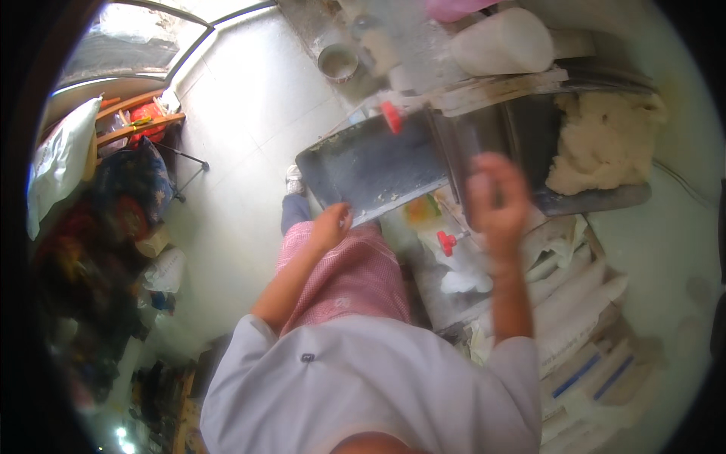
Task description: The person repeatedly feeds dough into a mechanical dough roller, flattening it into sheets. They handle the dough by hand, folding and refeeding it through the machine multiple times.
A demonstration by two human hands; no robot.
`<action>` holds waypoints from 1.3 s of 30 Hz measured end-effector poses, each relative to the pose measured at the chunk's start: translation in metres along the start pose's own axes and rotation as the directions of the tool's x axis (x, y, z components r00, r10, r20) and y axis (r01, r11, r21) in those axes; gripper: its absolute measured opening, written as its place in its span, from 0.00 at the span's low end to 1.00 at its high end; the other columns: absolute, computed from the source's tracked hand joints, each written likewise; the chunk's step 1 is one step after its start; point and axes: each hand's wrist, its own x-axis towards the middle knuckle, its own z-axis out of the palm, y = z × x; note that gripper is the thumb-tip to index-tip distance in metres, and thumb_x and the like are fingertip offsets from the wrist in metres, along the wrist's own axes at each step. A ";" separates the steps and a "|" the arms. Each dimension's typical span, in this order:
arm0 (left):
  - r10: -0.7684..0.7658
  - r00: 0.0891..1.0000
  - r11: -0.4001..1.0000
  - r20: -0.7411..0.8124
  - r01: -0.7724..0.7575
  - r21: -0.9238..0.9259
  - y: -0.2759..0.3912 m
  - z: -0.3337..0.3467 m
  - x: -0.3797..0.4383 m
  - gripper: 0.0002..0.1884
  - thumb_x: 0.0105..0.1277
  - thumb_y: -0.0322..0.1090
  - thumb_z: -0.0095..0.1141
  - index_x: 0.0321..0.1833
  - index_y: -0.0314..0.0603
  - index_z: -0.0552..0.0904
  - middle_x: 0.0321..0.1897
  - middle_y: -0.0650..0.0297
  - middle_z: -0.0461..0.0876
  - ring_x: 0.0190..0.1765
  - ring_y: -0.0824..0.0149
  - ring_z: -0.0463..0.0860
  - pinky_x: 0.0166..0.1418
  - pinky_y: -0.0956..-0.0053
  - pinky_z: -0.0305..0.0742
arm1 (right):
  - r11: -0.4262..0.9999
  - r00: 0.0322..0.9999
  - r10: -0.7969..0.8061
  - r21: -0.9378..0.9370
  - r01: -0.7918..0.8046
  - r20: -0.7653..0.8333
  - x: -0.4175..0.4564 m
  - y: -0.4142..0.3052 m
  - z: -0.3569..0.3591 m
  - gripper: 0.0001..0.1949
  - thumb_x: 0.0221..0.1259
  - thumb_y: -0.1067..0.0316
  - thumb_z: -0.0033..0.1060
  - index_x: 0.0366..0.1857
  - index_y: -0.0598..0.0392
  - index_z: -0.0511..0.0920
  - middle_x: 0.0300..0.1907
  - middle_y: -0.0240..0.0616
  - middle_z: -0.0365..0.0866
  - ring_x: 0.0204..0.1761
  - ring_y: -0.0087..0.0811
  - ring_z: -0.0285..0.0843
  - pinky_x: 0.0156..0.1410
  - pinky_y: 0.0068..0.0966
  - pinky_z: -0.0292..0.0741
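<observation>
My left hand point(333, 226) is at the near rim of a dark metal tray point(385, 162), its fingers curled; whether they grip the rim or only rest there, I cannot tell. Some pale crumbs lie along that rim. The tray joins what looks like a dough roller machine point(482, 133) with red knobs point(447, 243). Over the machine's middle, my right hand point(499, 196) is blurred, fingers bent and apart, with nothing visible in it. On the dark tray at the machine's right side lies a thick, rough slab of pale dough point(610, 142).
Behind the machine, a white bucket point(505, 42) lies on its side near a round tin point(338, 62). Stacked white sacks point(584, 318) stand to the right of my body. Bags and a wooden rack point(142, 127) are at the left, beside the pale tiled floor point(238, 142).
</observation>
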 end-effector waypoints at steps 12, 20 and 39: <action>-0.060 0.992 0.997 0.113 0.066 -0.050 -0.127 -0.041 -0.034 0.12 0.74 0.35 0.60 0.55 0.36 0.86 0.49 0.47 0.89 0.50 0.45 0.88 0.55 0.58 0.83 | 0.480 0.629 0.715 -0.868 -0.124 0.306 -0.204 0.141 0.309 0.45 0.61 0.53 0.65 0.78 0.72 0.58 0.82 0.66 0.52 0.85 0.61 0.47 0.88 0.54 0.38; -0.105 0.983 0.992 0.149 0.113 -0.051 -0.200 -0.047 -0.066 0.11 0.73 0.32 0.59 0.53 0.36 0.87 0.49 0.47 0.89 0.51 0.45 0.88 0.57 0.57 0.82 | 0.519 0.495 0.766 -0.849 -0.101 0.410 -0.256 0.096 0.387 0.38 0.66 0.60 0.63 0.76 0.72 0.63 0.70 0.74 0.70 0.70 0.56 0.75 0.75 0.48 0.69; -0.123 0.992 0.990 -0.039 0.120 -0.078 -0.261 0.008 -0.053 0.08 0.70 0.26 0.59 0.49 0.34 0.85 0.42 0.46 0.87 0.45 0.45 0.87 0.52 0.57 0.82 | 0.733 0.918 0.219 -0.566 -0.378 -0.330 -0.006 0.399 0.290 0.28 0.78 0.52 0.55 0.70 0.65 0.75 0.69 0.60 0.77 0.69 0.56 0.76 0.77 0.44 0.70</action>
